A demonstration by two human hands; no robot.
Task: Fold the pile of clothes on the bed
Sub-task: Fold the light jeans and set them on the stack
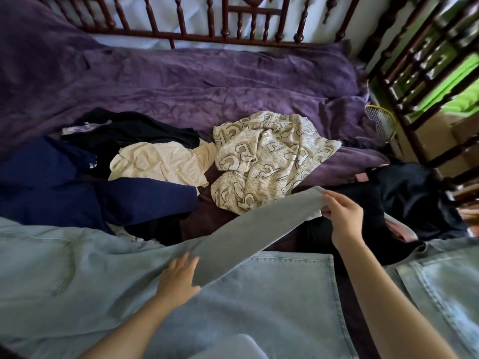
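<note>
Light blue jeans (77,268) lie spread across the near part of the bed. One leg of the jeans (254,224) is lifted and stretched to the right. My right hand (342,216) pinches the hem end of that leg. My left hand (178,275) rests flat with straight fingers on the jeans at the base of the lifted leg. Behind lies the pile: a navy garment (64,187), a cream top (160,161), a black garment (134,133) and a cream letter-print garment (267,156).
The bed has a purple cover (207,79) and a dark wooden spindle headboard (207,19). Dark clothes (404,198) lie heaped at the right edge. More denim (440,286) lies at the near right. A wooden rail (420,73) and a white fan (381,120) stand right.
</note>
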